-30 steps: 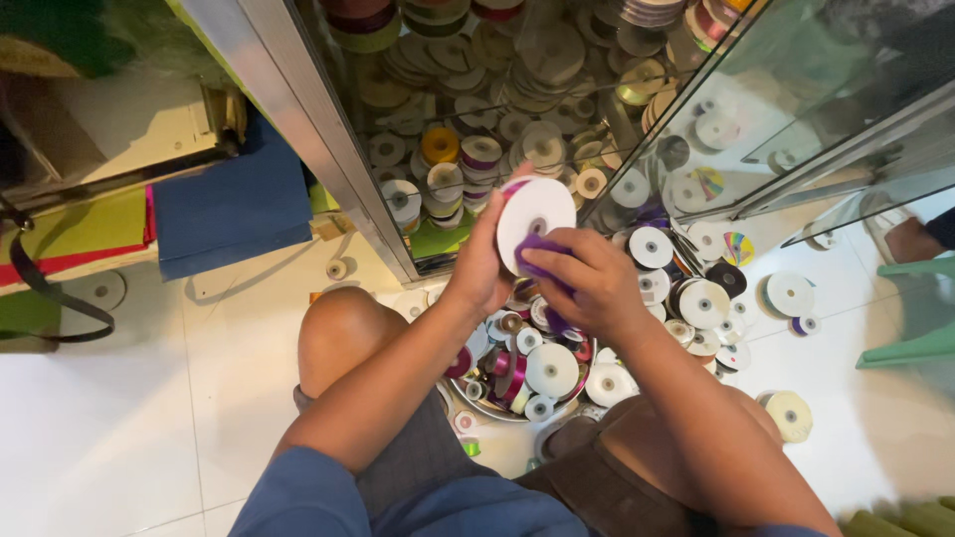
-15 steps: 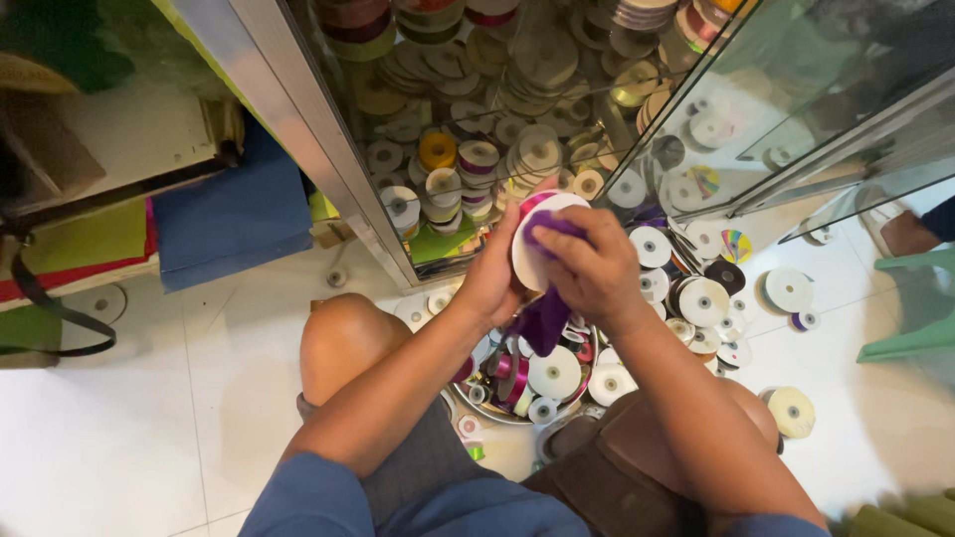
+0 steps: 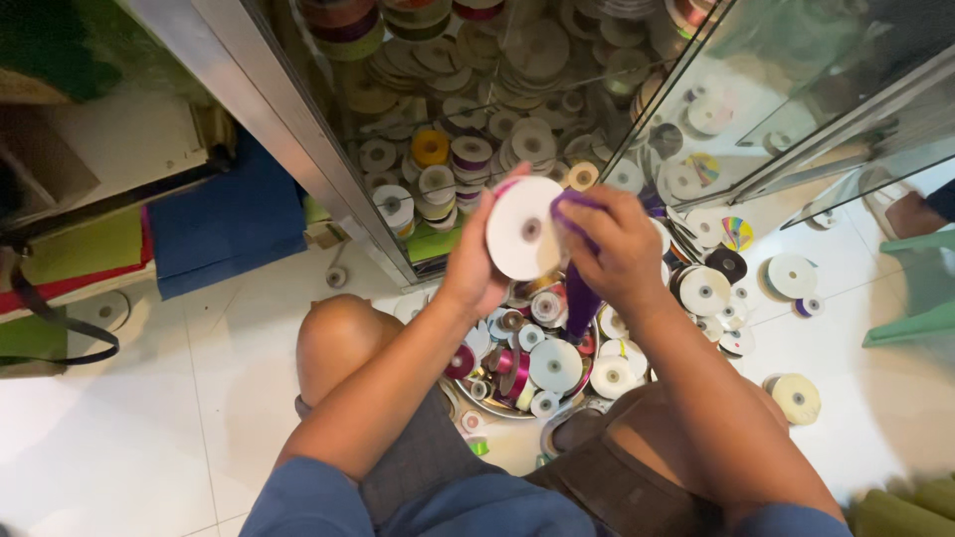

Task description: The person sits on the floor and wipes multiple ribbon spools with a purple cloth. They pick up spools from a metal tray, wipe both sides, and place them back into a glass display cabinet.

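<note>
My left hand (image 3: 476, 268) holds a round white ribbon spool (image 3: 522, 229) upright by its rim, its flat side facing me. My right hand (image 3: 612, 244) pinches a purple ribbon (image 3: 581, 298) at the spool's right edge; the loose end hangs down between my hands. Below them a round metal bowl (image 3: 477, 406) on the floor between my knees holds several spools in white, pink and purple.
A glass-fronted cabinet (image 3: 298, 149) with an open glass door (image 3: 796, 109) is packed with ribbon spools (image 3: 468, 149). More spools (image 3: 793, 275) lie on the white tiled floor at right. Blue cloth (image 3: 224, 224) and coloured sheets lie at left, a green stool (image 3: 925, 288) at far right.
Both hands have lifted the spool slightly higher and tilted it; the right hand has drawn the purple ribbon up over the spool's right edge.
</note>
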